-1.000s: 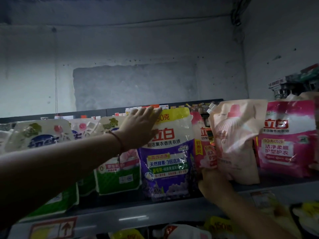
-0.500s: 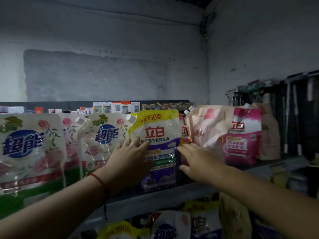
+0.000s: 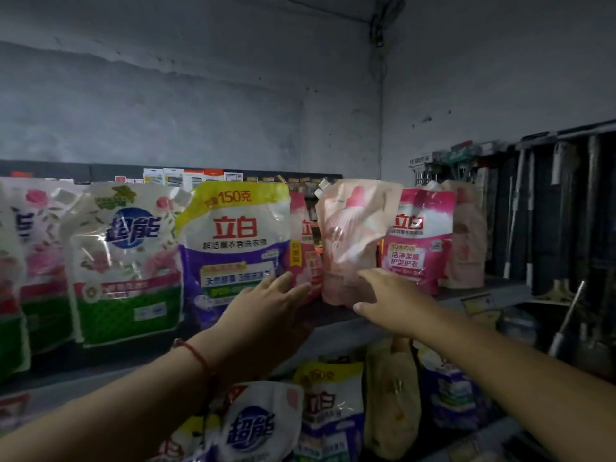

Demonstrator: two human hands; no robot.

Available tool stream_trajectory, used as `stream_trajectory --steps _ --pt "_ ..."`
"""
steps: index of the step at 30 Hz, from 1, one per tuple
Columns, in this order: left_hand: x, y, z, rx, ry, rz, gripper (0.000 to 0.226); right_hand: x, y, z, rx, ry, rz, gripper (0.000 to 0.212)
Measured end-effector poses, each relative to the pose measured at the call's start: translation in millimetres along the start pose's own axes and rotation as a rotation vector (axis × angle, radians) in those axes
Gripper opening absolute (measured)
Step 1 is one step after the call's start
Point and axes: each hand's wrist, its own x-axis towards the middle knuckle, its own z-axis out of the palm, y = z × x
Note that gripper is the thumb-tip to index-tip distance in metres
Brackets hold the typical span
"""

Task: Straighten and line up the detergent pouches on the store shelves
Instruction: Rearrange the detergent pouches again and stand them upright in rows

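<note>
I see my left hand (image 3: pixel 266 306) flat, fingers straight, at the lower right corner of the purple pouch (image 3: pixel 233 248) standing on the shelf (image 3: pixel 336 323). My right hand (image 3: pixel 390 303) reaches with relaxed, open fingers to the bottom of the pale pink pouch (image 3: pixel 353 238); contact I cannot tell. Between them stands a red pouch (image 3: pixel 301 248)

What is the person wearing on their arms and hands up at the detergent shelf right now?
Both forearms are bare, with no sleeves in view and no gloves on either hand. The left hand has a thin red string bracelet around the wrist, a loose end hanging below. The right hand shows no jewellery.
</note>
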Motion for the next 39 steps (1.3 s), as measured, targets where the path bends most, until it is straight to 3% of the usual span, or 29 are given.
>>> stream_trajectory --steps 5,11,14,18,21,24,27,31,34,36,39 --pt "73.4 42.6 33.5 0.02 -0.057 -0.077 0.073 31.6 65.5 3.9 0.174 -0.002 0.023 0.07" --pt "146.0 80.4 79.9 -0.083 -0.015 -0.19 0.084 72.7 137.0 20.0 0.484 -0.034 0.032 0.065" --pt "158.4 93.7 95.7 -0.092 -0.002 -0.227 0.085 87.7 169.3 23.2 0.514 0.085 0.06 0.057" --pt "169.0 109.2 109.1 -0.035 0.06 -0.261 0.083 105.5 221.7 29.3 0.623 0.406 0.269 0.056" --pt "174.9 119.9 119.8 0.014 0.125 -0.297 0.082 117.6 243.0 44.6 0.891 0.398 0.374 0.066" --pt "178.6 129.6 126.5 0.0 0.158 -0.314 0.083 130.3 251.4 54.8 0.942 0.337 0.341 0.044" --pt "181.0 132.9 127.9 -0.042 0.162 -0.358 0.079 137.2 254.9 51.2 0.939 0.398 0.286 0.023" --pt "179.8 143.3 123.9 -0.24 0.348 -0.332 0.052 122.5 246.2 38.0 1.221 0.637 0.267 0.027" --pt "168.0 155.8 127.2 -0.469 0.434 -0.363 0.051 96.8 244.0 13.6 1.439 0.771 0.215 0.029" --pt "159.4 170.8 131.0 -0.71 0.475 -0.363 0.05 70.1 246.4 0.3 1.556 0.753 0.134 0.025" --pt "149.7 198.9 133.5 -1.264 0.3 -0.39 0.063 26.1 255.6 -4.9 1.718 0.567 0.09 0.017"
